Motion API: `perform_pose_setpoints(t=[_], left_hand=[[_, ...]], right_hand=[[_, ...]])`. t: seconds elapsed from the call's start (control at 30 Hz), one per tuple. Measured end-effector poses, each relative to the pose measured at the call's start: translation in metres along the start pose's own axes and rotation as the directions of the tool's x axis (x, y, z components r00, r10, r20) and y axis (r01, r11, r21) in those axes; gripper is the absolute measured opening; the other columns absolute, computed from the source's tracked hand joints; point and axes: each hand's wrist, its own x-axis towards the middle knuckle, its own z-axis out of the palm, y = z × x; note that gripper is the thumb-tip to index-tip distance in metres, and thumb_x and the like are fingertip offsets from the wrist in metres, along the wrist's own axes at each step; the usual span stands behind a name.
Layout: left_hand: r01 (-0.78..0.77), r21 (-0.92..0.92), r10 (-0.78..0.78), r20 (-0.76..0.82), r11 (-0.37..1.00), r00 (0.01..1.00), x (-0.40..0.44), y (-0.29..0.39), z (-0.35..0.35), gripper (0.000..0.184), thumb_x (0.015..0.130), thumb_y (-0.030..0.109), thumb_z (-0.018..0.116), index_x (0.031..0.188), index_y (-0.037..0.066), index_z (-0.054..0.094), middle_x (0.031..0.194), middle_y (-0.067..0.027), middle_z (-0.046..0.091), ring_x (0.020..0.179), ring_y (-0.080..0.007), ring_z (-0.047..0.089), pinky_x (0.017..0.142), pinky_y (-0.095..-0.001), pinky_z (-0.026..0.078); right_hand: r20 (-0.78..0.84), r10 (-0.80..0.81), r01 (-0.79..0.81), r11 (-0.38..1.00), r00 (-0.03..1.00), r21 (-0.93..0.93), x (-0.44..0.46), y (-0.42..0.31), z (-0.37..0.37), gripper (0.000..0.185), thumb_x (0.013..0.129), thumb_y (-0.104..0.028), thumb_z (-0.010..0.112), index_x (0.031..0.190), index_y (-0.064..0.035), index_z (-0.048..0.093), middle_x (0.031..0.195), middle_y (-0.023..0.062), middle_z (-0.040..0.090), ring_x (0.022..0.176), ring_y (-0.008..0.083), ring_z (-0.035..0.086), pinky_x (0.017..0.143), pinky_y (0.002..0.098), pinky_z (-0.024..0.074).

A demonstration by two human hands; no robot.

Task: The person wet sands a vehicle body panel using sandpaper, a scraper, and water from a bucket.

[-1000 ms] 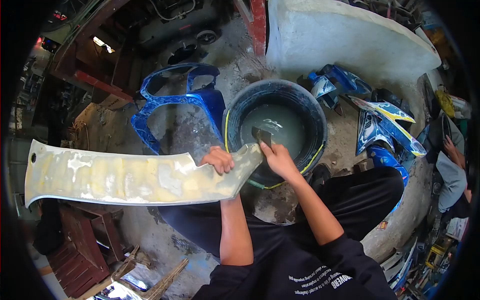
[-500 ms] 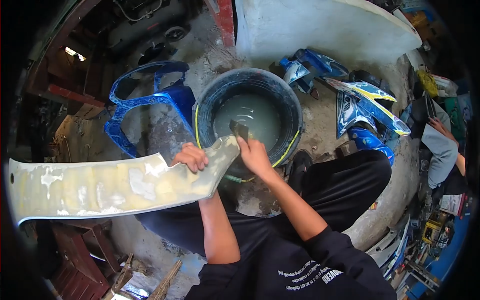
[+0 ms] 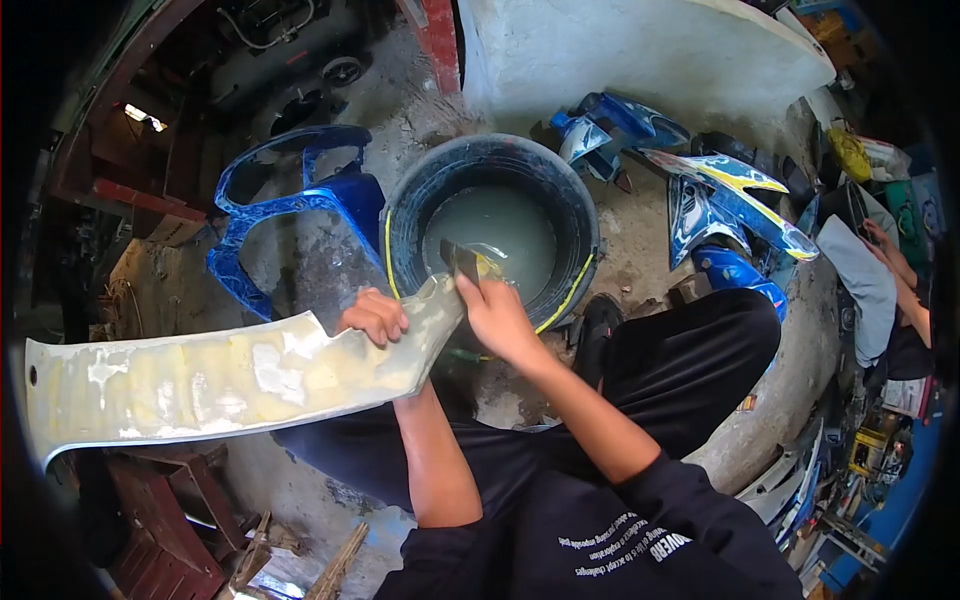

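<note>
A long motorcycle fairing panel [image 3: 210, 385], cream with white and yellowish patches, stretches across my lap from the left edge towards the bucket. My left hand [image 3: 374, 317] is closed over its upper edge near the narrow end, fingers curled on top. At that narrow tip my right hand [image 3: 498, 318] pinches a dark folded piece that looks like sandpaper [image 3: 461, 261], close against the panel. Just beyond both hands stands a black bucket [image 3: 575, 185] holding cloudy grey-green water [image 3: 530, 235]. Its yellow-green rim strip shows on two sides.
A blue plastic frame [image 3: 345, 195] lies left of the bucket. Blue, white and yellow fairing pieces [image 3: 725, 195] rest to its right. Another person's hands [image 3: 892, 262] hold grey cloth at the far right. A dark red wooden stool [image 3: 160, 520] is at lower left.
The view has shifted slightly. My right hand and the dark sandpaper piece have moved a little left along the panel's tip. My left hand keeps its hold.
</note>
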Motion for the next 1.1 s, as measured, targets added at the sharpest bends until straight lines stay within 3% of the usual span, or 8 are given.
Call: perform_pose_setpoints(t=[0.1, 0.23, 0.43, 0.63, 0.7, 0.87, 0.97, 1.1], left_hand=[[-0.005, -0.01, 0.005, 0.03, 1.0, 1.0, -0.002, -0.003, -0.003, 0.035, 0.094, 0.031, 0.05, 0.066, 0.012, 0.044, 0.055, -0.0032, 0.045, 0.051, -0.0145, 0.044, 0.065, -0.0269, 0.041], [-0.01, -0.009, 0.01, 0.038, 1.0, 0.999, -0.003, -0.002, 0.004, 0.031, 0.094, 0.026, 0.049, 0.067, 0.012, 0.043, 0.057, -0.003, 0.045, 0.054, -0.0155, 0.045, 0.064, -0.0269, 0.039], [-0.014, -0.017, 0.015, 0.052, 1.0, 0.999, -0.002, 0.0, 0.0, 0.034, 0.097, 0.028, 0.045, 0.067, 0.012, 0.042, 0.058, -0.0033, 0.045, 0.054, -0.0163, 0.046, 0.076, -0.0302, 0.04], [0.009, -0.011, -0.009, 0.0, 1.0, 1.0, -0.002, 0.002, 0.001, 0.033, 0.096, 0.027, 0.045, 0.067, 0.012, 0.043, 0.057, -0.0042, 0.046, 0.053, -0.0165, 0.047, 0.076, -0.0295, 0.039], [-0.028, -0.047, 0.032, 0.082, 0.998, 0.996, -0.001, 0.0, -0.008, 0.033, 0.096, 0.027, 0.045, 0.067, 0.012, 0.042, 0.057, -0.004, 0.046, 0.053, -0.0164, 0.046, 0.075, -0.0292, 0.039], [-0.003, -0.007, 0.003, 0.002, 1.0, 1.0, -0.005, 0.001, -0.003, 0.036, 0.094, 0.033, 0.046, 0.066, 0.01, 0.045, 0.055, -0.0035, 0.045, 0.05, -0.0171, 0.045, 0.076, -0.0289, 0.039], [-0.007, -0.037, 0.007, 0.002, 0.999, 1.0, -0.005, 0.004, -0.001, 0.035, 0.094, 0.032, 0.046, 0.067, 0.011, 0.045, 0.054, -0.0032, 0.045, 0.05, -0.017, 0.045, 0.076, -0.0287, 0.038], [-0.01, 0.002, 0.01, -0.006, 1.0, 1.0, -0.005, 0.019, -0.002, 0.031, 0.097, 0.026, 0.045, 0.069, 0.014, 0.041, 0.058, -0.0013, 0.044, 0.054, -0.0142, 0.044, 0.078, -0.0295, 0.035]], right_hand=[[-0.018, -0.027, 0.029, 0.997, 0.999, 0.073, -0.029, -0.011, -0.007, 0.042, 0.098, -0.031, 0.047, 0.108, 0.0063, 0.063, 0.091, 0.0331, 0.063, 0.093, 0.0511, 0.059, 0.087, 0.052, 0.0458], [-0.161, 0.016, -0.016, 1.0, 0.987, -0.003, 0.023, 0.023, 0.013, 0.051, 0.099, -0.036, 0.047, 0.084, 0.0093, 0.063, 0.077, 0.0319, 0.061, 0.084, 0.0473, 0.063, 0.074, 0.0487, 0.0463], [-0.052, -0.066, 0.066, 0.998, 0.996, 0.004, -0.017, -0.014, -0.004, 0.045, 0.099, -0.032, 0.047, 0.088, 0.0082, 0.063, 0.085, 0.0333, 0.062, 0.089, 0.0519, 0.059, 0.08, 0.053, 0.0455], [-0.095, 0.011, -0.01, 1.0, 0.995, 0.019, 0.026, 0.015, 0.011, 0.053, 0.099, -0.039, 0.047, 0.084, 0.0106, 0.06, 0.07, 0.0284, 0.058, 0.07, 0.0406, 0.062, 0.069, 0.0465, 0.045], [0.01, 0.005, -0.005, 1.0, 1.0, -0.003, -0.001, -0.004, -0.001, 0.042, 0.099, -0.031, 0.047, 0.094, 0.007, 0.063, 0.088, 0.0325, 0.062, 0.093, 0.0502, 0.059, 0.08, 0.0517, 0.0459], [-0.014, -0.013, 0.014, 0.998, 1.0, 0.058, -0.018, 0.0, -0.001, 0.037, 0.099, -0.029, 0.048, 0.103, 0.0046, 0.062, 0.087, 0.0317, 0.063, 0.091, 0.0495, 0.06, 0.079, 0.0505, 0.0465], [-0.028, 0.116, -0.116, 0.993, 0.993, 0.008, 0.009, 0.017, 0.005, 0.036, 0.099, -0.028, 0.049, 0.105, 0.0063, 0.06, 0.085, 0.0323, 0.062, 0.087, 0.0499, 0.061, 0.076, 0.0517, 0.0464], [0.0, -0.073, 0.073, 0.997, 0.997, 0.032, -0.034, -0.012, -0.004, 0.032, 0.098, -0.024, 0.05, 0.106, 0.0054, 0.057, 0.08, 0.032, 0.062, 0.084, 0.0506, 0.061, 0.075, 0.0532, 0.0466]])
